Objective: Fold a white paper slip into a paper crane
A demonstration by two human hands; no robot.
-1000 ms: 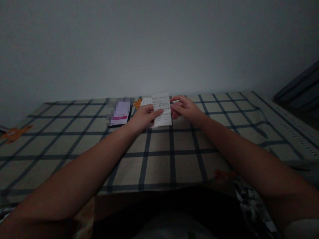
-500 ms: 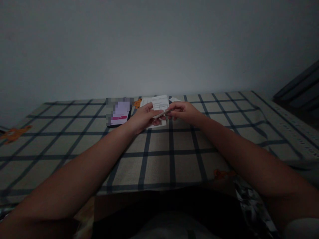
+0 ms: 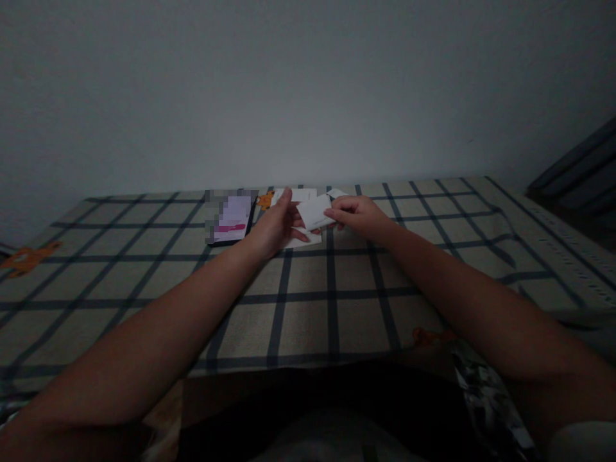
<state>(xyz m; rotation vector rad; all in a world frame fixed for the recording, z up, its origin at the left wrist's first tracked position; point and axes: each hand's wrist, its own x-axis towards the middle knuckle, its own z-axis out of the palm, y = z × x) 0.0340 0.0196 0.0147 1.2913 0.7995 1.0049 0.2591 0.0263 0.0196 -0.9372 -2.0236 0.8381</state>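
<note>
Near the far edge of the checked cloth (image 3: 308, 330), a white paper (image 3: 314, 213) is being pinched by the right hand (image 3: 360, 213) over the left hand (image 3: 274, 226), loosely spread, its contact unclear, while a drop onto the sheet (image 3: 310, 240) below is being risked should that pinch slacken.

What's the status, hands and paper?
Right hand pinching white paper. Left hand open, partly behind it. Other papers on checked tablecloth below; phone beside left hand.

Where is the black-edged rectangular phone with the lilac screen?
The phone lies left of centre in the head view, on the navy-checked beige cloth, just left of the person's left hand.
</note>
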